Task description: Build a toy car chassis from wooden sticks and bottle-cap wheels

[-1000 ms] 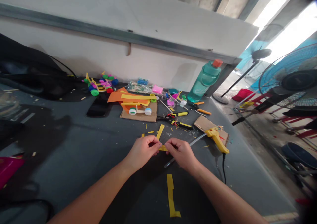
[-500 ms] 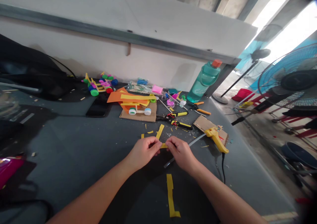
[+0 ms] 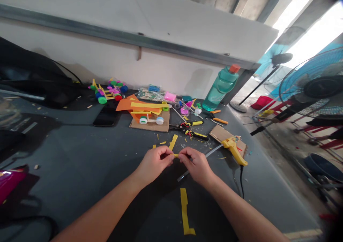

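Observation:
My left hand (image 3: 156, 162) and my right hand (image 3: 194, 163) pinch the two ends of a small yellow strip (image 3: 176, 155), which shows only as a narrow piece between the fingertips. Just behind my left fingers lies another yellow strip (image 3: 173, 141) on the dark table. A longer yellow strip (image 3: 184, 210), bent at its lower end, rests nearer my body between my forearms. Beside my right hand a clear glue stick (image 3: 183, 176) lies at a slant, partly hidden by the hand.
A yellow glue gun (image 3: 233, 150) rests on cardboard at the right. Behind my hands are yellow-black pliers (image 3: 197, 135), a small wheeled piece on cardboard (image 3: 150, 127), orange paper (image 3: 124, 105) and a phone (image 3: 105, 116). A teal bottle (image 3: 219, 88) stands farther back.
Between my fingers the yellow strip now looks narrower, as if turned or folded. My hands have shifted very slightly; both still pinch it.

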`<state>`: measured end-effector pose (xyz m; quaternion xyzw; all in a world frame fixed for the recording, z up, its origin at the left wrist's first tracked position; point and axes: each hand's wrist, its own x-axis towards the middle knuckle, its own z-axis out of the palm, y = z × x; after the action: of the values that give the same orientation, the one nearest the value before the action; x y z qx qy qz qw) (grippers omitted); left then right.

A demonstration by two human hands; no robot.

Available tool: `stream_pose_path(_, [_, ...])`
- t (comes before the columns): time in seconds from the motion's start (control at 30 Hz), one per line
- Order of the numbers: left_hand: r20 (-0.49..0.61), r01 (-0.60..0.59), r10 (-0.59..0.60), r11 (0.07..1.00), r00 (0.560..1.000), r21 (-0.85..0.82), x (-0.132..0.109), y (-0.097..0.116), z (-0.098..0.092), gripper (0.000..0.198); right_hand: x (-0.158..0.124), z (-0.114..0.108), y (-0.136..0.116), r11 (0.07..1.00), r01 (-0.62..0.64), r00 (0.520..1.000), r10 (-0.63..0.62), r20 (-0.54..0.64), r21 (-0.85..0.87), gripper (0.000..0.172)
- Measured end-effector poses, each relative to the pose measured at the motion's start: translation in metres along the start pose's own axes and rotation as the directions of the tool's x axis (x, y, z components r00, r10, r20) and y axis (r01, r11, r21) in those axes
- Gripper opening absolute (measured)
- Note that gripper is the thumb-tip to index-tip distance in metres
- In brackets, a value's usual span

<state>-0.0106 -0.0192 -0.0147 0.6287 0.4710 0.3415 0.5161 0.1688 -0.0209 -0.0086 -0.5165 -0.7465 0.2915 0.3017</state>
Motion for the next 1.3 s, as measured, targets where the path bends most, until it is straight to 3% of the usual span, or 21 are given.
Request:
stream_pose_path(0.3, [-0.014, -0.010, 0.011, 1.000, 1.000, 0.018, -0.0015, 0.0059, -0.0030, 0.014, -0.0007, -0.0023, -0.0025, 1.000, 0.019, 0.999, -0.019, -0.041, 0.007, 0.018])
stream_pose_path(0.53, [0.044, 0.010, -0.005, 0.994, 0.999, -0.110, 0.0001, 0.0037, -0.0010, 0.019, -0.0021, -0.0022, 0.0000, 0.993, 0.112, 0.988, -0.115, -0.100, -0.043, 0.012])
stream_pose_path(0.7, [-0.002, -0.051, 0.051, 0.999, 0.999, 0.005, -0.0010, 0.0041, -0.0016, 0.016, -0.0028, -0.0022, 0.0019, 0.981, 0.174, 0.976, -0.183, -0.115, -0.087, 0.010])
stream_pose_path(0.9, [-0.022, -0.028, 0.026, 0.998, 0.999, -0.060, -0.0003, 0.0067, -0.0031, 0.021, -0.0034, -0.0035, 0.0015, 0.988, 0.143, 0.979, -0.149, -0.138, -0.052, 0.009])
stream_pose_path(1.07, [-0.009, 0.037, -0.039, 0.988, 0.999, -0.151, -0.0002, 0.0083, -0.0029, 0.025, -0.0030, -0.0044, 0.0009, 0.991, 0.131, 0.980, -0.132, -0.147, -0.020, 0.018])
stream_pose_path(1.3, [0.005, 0.069, -0.069, 0.986, 0.998, -0.150, -0.0017, 0.0088, -0.0018, 0.031, -0.0029, -0.0039, 0.0009, 0.995, 0.096, 0.988, -0.091, -0.125, 0.037, 0.020])
